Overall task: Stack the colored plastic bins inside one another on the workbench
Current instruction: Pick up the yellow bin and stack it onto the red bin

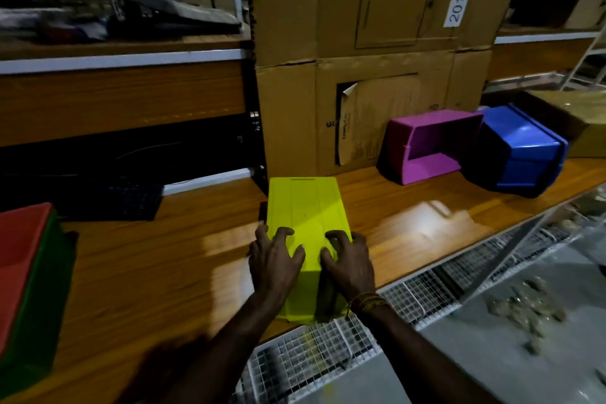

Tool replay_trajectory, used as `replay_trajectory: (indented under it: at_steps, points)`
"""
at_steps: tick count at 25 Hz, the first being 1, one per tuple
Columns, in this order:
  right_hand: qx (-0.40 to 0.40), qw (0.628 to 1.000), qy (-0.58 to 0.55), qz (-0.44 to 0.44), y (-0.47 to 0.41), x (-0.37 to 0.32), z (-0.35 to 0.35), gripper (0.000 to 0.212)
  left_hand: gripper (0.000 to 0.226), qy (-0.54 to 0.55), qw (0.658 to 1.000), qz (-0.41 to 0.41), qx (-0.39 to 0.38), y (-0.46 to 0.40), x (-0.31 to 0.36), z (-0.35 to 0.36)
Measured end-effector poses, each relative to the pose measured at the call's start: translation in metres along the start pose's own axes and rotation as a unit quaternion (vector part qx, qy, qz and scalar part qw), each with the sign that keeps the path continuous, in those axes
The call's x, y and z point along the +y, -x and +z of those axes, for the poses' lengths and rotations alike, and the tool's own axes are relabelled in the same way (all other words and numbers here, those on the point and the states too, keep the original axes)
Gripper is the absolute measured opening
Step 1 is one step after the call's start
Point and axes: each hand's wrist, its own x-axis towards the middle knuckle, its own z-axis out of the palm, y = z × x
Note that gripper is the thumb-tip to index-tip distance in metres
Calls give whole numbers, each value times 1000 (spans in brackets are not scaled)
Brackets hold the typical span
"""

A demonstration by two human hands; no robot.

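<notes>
Both hands, left (275, 259) and right (349, 261), spread flat on the overturned yellow bin (306, 207) at mid-bench, nothing gripped; next, likely gripping and righting it for nesting with the red-green stack (23, 269) at left.

overturned bin (306, 207) mid-workbench (164, 272) | nested bins (23, 269) far left | two bins (429, 144) right — apparently tipped

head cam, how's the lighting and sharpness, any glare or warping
Head view: dim and uneven overall, left shelving nearly black; a glare patch on the workbench right of the yellow bin; motion blur smears the right edge and near forearms; wide-angle bending curves the shelf lines; both hands on the yellow bin stay fairly sharp.
</notes>
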Motion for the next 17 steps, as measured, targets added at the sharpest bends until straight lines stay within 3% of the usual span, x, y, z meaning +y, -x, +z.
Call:
replay_trajectory:
  at_steps: [4,9,13,17]
  points:
    - [-58,998,32,-13,-36,-6,-5,44,43,6,999,-6,-49,-30,3,-1]
    - [-121,992,-23,17,-74,-16,-11,60,40,92,989,-90,-76,-72,14,-2]
    - [-68,996,-55,-9,-76,-20,-11,64,34,62,994,-83,30,-71,32,-2]
    - [1,993,-99,-61,-88,-33,-23,103,46,66,981,-13,180,-73,36,-13]
